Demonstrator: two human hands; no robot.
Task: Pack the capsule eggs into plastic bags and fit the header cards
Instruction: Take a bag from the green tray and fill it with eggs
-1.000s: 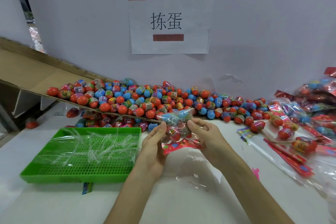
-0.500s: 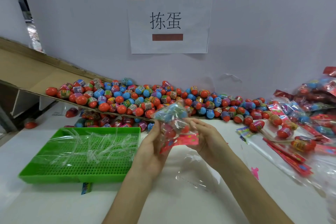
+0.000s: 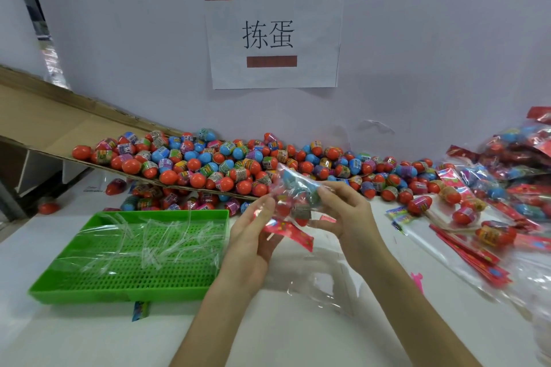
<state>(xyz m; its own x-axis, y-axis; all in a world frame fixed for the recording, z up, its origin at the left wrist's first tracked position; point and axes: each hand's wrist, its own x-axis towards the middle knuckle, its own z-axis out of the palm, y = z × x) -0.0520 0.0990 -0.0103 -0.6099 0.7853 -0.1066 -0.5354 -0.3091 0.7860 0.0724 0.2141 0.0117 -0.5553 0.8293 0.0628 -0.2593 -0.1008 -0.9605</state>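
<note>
A filled bag (image 3: 295, 191) of capsule eggs is held in the air above the middle of the worktop (image 3: 89, 334), just in front of the loose capsule eggs (image 3: 208, 164) heaped along the far edge. The bag is gripped from the right by the right hand (image 3: 348, 217), whose fingers (image 3: 331, 191) are curled round its upper part. The left hand (image 3: 253, 244) is laid against the lower end with fingers (image 3: 264, 208) nearly straight, and nothing is seen to be pinched by it. A red header card (image 3: 293, 234) is seen at that lower end, jutting toward the near edge; whether it is properly seated cannot be told.

The card may be set askew or creased if it is pressed while the bag is tilted like this. The smooth film could slip from the single grip, and eggs would probably be spilled if the mouth is not closed. An empty bag (image 3: 316, 274) directly beneath could be crumpled by a drop. The green tray (image 3: 119, 292) toward the left edge is well apart from all this.
</note>
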